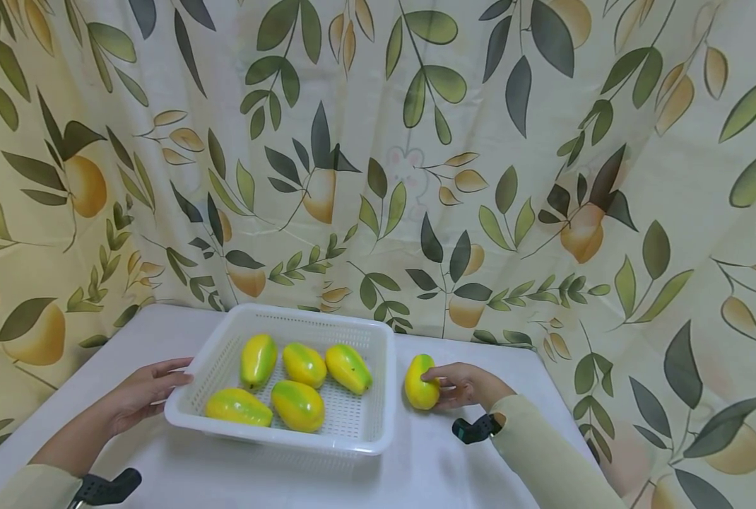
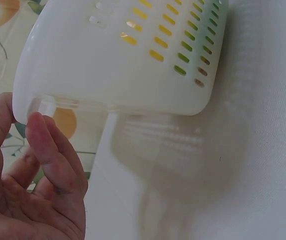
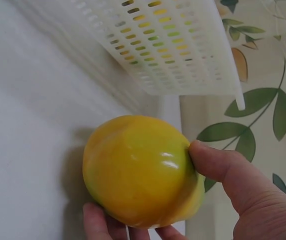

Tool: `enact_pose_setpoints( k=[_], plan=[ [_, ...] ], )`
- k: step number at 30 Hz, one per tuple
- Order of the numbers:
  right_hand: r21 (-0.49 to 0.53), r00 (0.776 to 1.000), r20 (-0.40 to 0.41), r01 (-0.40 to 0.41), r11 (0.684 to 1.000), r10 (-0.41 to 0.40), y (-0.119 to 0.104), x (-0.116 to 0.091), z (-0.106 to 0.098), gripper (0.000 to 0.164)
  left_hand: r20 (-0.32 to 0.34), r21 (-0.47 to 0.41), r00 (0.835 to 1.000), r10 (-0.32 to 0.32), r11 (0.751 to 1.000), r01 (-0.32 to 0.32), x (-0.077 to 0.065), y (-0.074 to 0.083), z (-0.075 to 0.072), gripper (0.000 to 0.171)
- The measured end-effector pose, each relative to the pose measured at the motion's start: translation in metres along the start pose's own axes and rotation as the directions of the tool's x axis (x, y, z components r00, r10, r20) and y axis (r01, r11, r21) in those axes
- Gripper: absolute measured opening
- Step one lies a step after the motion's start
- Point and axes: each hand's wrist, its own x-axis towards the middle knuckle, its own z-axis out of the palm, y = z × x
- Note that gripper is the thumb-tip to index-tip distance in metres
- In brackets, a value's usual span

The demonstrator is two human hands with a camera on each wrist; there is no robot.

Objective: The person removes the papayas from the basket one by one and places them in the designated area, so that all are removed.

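Observation:
A white plastic basket (image 1: 282, 440) with slotted sides stands on the table, with several yellow-green papayas (image 1: 297, 405) lying inside. My left hand (image 1: 145, 394) pinches the basket's left rim between thumb and fingers; in the left wrist view the fingertips (image 2: 39, 131) are at the rim's underside. To the right of the basket, my right hand (image 1: 470, 385) grips one more papaya (image 3: 138, 170), thumb on one side and fingers on the other. This papaya is outside the basket, close to the tabletop; whether it touches the surface I cannot tell.
A white cloth covers the table (image 1: 454, 459). Behind it and along both sides hangs a curtain (image 1: 378, 233) printed with leaves and fruit. Dark straps (image 1: 476, 428) sit around both wrists.

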Motion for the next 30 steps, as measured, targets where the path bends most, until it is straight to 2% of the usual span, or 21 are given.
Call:
enact_pose_setpoints(
  k=[7,13,17,30],
  plan=[
    [0.013,1.0,-0.004,0.02,1.0,-0.019,0.0,-0.006,-0.003,0.077,-0.028,0.016,0.999,-0.023,1.0,0.023,0.0,0.001,0.0,0.08],
    [0.039,1.0,0.009,-0.015,0.999,0.015,-0.001,-0.002,-0.004,0.075,-0.021,0.009,1.0,-0.009,1.0,0.009,0.001,0.001,0.001,0.079],
    [0.02,1.0,0.002,-0.025,0.999,0.025,-0.001,0.0,-0.006,0.072,-0.016,0.006,1.0,-0.001,1.0,0.001,0.0,0.0,0.001,0.078],
    [-0.022,0.999,-0.032,0.027,0.999,-0.027,0.001,-0.007,-0.012,0.073,-0.012,0.008,1.0,0.005,1.0,-0.005,-0.001,0.001,0.002,0.078]
  ],
)
